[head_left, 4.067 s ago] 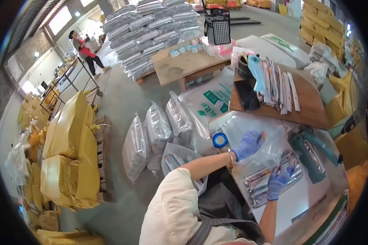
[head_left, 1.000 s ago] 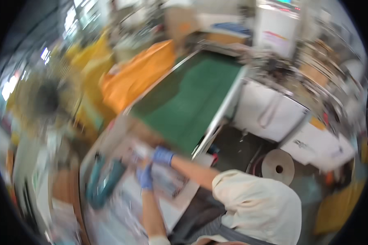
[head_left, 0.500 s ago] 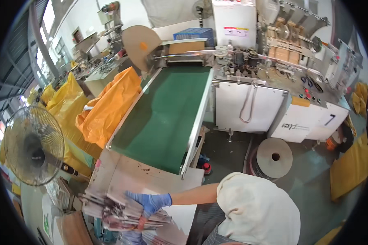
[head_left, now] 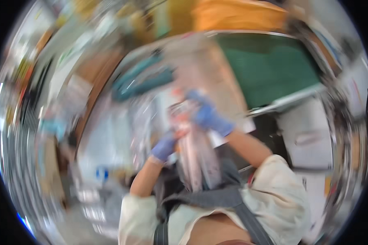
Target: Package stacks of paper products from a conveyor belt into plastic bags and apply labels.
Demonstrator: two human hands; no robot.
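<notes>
Both my hands wear blue gloves, and motion blurs them. A bundle of flat, thin, pinkish packets (head_left: 196, 157) hangs between them, its long lower end reaching down over my grey apron. My left hand (head_left: 163, 148) is closed on the bundle's left side. Further up on the right, my right hand (head_left: 210, 116) grips the same bundle. Reddish print shows between the hands; finer detail is smeared. Just beyond the bundle, a long teal object (head_left: 143, 79) lies on the table, its kind too blurred to tell.
A pale work table (head_left: 106, 134) spreads beneath my hands, with clear plastic packets (head_left: 145, 122) on it. To the right a green conveyor belt (head_left: 270, 69) with a metal rim adjoins the table. Behind stands an orange sack (head_left: 239, 15). A brown board edge (head_left: 95, 102) runs along the left.
My view has swung down and left, so the belt now sits at the right. The bundle has turned from lying across the table to hanging lengthwise toward me, and both hands show.
</notes>
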